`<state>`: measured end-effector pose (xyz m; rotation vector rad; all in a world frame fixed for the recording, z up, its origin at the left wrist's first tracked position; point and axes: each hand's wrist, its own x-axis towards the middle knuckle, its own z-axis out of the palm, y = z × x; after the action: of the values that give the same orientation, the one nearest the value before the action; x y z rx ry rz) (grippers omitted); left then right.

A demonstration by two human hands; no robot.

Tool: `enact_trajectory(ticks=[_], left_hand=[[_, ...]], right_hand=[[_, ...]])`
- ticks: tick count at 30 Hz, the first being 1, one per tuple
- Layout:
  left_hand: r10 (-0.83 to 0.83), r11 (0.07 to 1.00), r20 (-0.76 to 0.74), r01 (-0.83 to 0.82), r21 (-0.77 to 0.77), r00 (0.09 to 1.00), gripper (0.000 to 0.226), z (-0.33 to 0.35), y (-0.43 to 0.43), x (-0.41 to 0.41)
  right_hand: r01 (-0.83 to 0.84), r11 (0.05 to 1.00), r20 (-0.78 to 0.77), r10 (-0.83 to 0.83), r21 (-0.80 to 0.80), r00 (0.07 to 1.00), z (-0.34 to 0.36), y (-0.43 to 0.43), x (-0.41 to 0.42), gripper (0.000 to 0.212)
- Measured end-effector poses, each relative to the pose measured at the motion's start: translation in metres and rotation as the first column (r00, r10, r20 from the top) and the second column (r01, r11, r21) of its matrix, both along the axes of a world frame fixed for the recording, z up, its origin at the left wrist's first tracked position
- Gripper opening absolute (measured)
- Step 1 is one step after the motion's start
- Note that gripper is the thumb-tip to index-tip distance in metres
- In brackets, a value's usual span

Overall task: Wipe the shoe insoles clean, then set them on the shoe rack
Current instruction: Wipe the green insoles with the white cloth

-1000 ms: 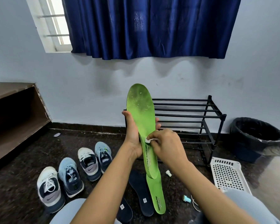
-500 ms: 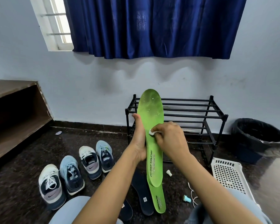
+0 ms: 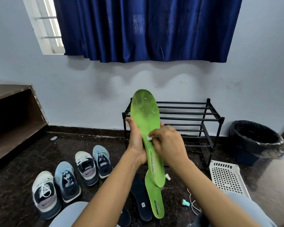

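Note:
My left hand (image 3: 136,141) grips a green insole (image 3: 146,115) at its middle and holds it upright, toe up, in front of the black shoe rack (image 3: 187,118). Grey smudges and white specks mark its toe area. My right hand (image 3: 167,145) pinches a small white wipe (image 3: 149,138) against the insole's face near the middle. A second green insole (image 3: 156,200) lies on the dark floor below. Two dark navy insoles (image 3: 142,199) lie beside it, one partly hidden by my left arm.
Two pairs of sneakers (image 3: 67,182) stand on the floor at left. A white perforated basket (image 3: 226,177) and a lined black bin (image 3: 254,141) sit at right. A brown wooden shelf (image 3: 10,122) fills the left side. A small teal cap (image 3: 185,202) and white cord lie near my right knee.
The view shifted, so the insole now appears farther right, before the rack. My right hand with the wipe has moved a little along the insole's middle.

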<state>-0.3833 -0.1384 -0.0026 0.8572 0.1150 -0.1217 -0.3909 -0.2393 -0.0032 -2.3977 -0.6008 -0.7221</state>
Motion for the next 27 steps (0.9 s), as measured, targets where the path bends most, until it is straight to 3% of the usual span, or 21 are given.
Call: enact_trajectory(ticks=[2, 7, 13, 19, 23, 27], left_hand=[[-0.036, 0.999, -0.025, 0.037, 0.032, 0.999, 0.101, -0.003, -0.012, -0.007], [-0.07, 0.993, -0.038, 0.073, 0.09, 0.997, 0.098, -0.002, -0.019, -0.008], [-0.03, 0.996, -0.004, 0.03, 0.087, 1.0, 0.111, 0.005, 0.0, 0.002], [0.033, 0.999, 0.061, -0.033, 0.0, 0.998, 0.116, 0.009, 0.014, 0.008], [0.077, 0.996, 0.102, -0.072, -0.053, 0.992, 0.112, 0.01, 0.015, 0.009], [0.028, 0.998, 0.066, -0.032, 0.049, 0.997, 0.107, 0.006, -0.003, -0.003]], right_hand=[[0.031, 0.998, 0.063, -0.034, 0.046, 0.997, 0.008, 0.0, 0.012, 0.02], [0.084, 0.992, 0.021, -0.086, 0.089, 0.996, 0.014, -0.005, 0.02, 0.023], [0.003, 0.999, -0.139, -0.007, -0.033, 0.99, 0.007, -0.001, 0.003, 0.026], [-0.12, 0.992, -0.248, 0.123, 0.026, 0.961, 0.005, -0.009, -0.014, 0.022], [-0.082, 0.996, -0.164, 0.078, -0.019, 0.983, 0.002, -0.003, -0.013, 0.021], [-0.02, 0.997, 0.009, 0.02, 0.074, 1.0, 0.008, -0.001, 0.006, 0.021]])
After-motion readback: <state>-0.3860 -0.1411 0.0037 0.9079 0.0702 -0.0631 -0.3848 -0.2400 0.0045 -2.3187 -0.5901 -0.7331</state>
